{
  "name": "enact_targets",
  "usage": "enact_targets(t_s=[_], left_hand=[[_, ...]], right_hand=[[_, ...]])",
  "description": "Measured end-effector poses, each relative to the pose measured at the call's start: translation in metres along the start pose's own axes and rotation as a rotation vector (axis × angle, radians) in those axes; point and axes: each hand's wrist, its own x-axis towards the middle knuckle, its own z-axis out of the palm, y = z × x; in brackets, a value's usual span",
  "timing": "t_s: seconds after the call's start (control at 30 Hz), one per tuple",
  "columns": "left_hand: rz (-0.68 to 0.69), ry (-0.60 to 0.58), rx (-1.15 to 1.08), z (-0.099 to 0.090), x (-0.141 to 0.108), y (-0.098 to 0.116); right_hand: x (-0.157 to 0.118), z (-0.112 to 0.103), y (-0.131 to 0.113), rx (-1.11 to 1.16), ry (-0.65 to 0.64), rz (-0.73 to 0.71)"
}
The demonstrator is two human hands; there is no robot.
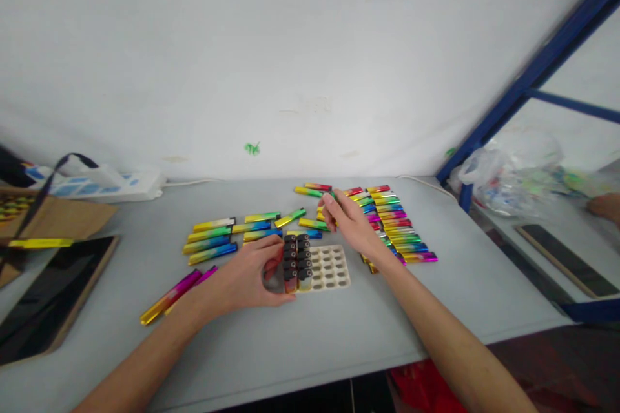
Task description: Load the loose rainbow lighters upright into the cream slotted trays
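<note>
A pale tray (330, 268) with rows of holes lies on the grey table. Its left two columns hold upright lighters with black tops (297, 262); the holes on the right show bare. My left hand (254, 271) is curved round the tray's left side, thumb at the front corner and fingers behind, against the lighters. Beyond the tray, my right hand (345, 216) hangs over loose shiny lighters, its thumb and index finger pinched together near a green-and-yellow lighter (309, 191). What is between those fingertips is too small to make out.
Many colourful lighters (400, 222) lie in rows at the right, others (210, 239) at the left. A dark flat panel (53, 297), a cardboard box (72, 213) and a power strip (116, 184) are far left. Plastic bags (504, 174) and another person's hand (605, 206) appear beyond the blue frame (533, 77).
</note>
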Motion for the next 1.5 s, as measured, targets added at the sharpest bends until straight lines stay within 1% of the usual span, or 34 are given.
enact_targets(t_s=[0.07, 0.13, 0.2, 0.3, 0.53, 0.63, 0.73, 0.83, 0.93, 1.0, 1.07, 1.13, 1.23, 1.27, 1.3, 1.37, 1.5], left_hand=[[-0.004, -0.001, 0.015, -0.005, 0.000, 0.002], [-0.014, -0.007, 0.022, -0.010, -0.001, 0.002], [-0.030, -0.019, 0.014, -0.013, -0.001, 0.002], [-0.035, -0.032, 0.020, -0.015, -0.002, -0.001], [-0.026, -0.028, 0.023, -0.013, -0.003, -0.003], [-0.032, -0.033, 0.006, -0.013, -0.003, -0.002], [-0.028, -0.029, -0.007, -0.014, -0.002, -0.001], [-0.043, -0.044, -0.012, -0.014, -0.001, -0.001], [-0.062, -0.063, -0.033, -0.014, -0.001, 0.001], [-0.066, -0.067, -0.033, -0.014, -0.001, 0.002], [-0.070, -0.067, -0.012, -0.015, -0.001, 0.004], [-0.071, -0.069, 0.007, -0.015, -0.001, 0.006], [-0.068, -0.073, 0.001, -0.016, -0.001, 0.007], [-0.069, -0.072, -0.004, -0.016, -0.001, 0.007], [-0.068, -0.070, -0.008, -0.015, -0.001, 0.006], [-0.058, -0.063, -0.007, -0.014, -0.001, 0.006], [-0.043, -0.035, 0.001, -0.011, -0.002, 0.004]], right_hand=[[-0.001, -0.005, -0.008, -0.091, -0.092, -0.093], [-0.002, -0.010, -0.015, -0.270, -0.132, -0.193], [-0.003, -0.013, -0.020, -0.394, -0.185, -0.224], [-0.006, -0.015, -0.021, -0.415, -0.285, -0.168], [-0.007, -0.016, -0.018, -0.328, -0.327, -0.079], [-0.007, -0.019, -0.022, -0.383, -0.359, -0.120], [-0.008, -0.021, -0.025, -0.451, -0.430, -0.182], [-0.010, -0.021, -0.025, -0.485, -0.491, -0.169], [-0.011, -0.025, -0.024, -0.467, -0.520, -0.126], [-0.011, -0.032, -0.021, -0.413, -0.512, -0.079], [-0.009, -0.041, -0.016, -0.382, -0.461, -0.051], [-0.006, -0.049, -0.006, -0.442, -0.340, -0.073], [0.001, -0.053, 0.015, -0.646, -0.087, -0.119], [0.003, -0.053, 0.023, -0.712, -0.036, -0.118], [0.004, -0.052, 0.029, -0.771, -0.009, -0.109], [0.007, -0.048, 0.038, -0.871, -0.010, -0.076], [0.008, -0.042, 0.043, -0.970, -0.034, -0.014]])
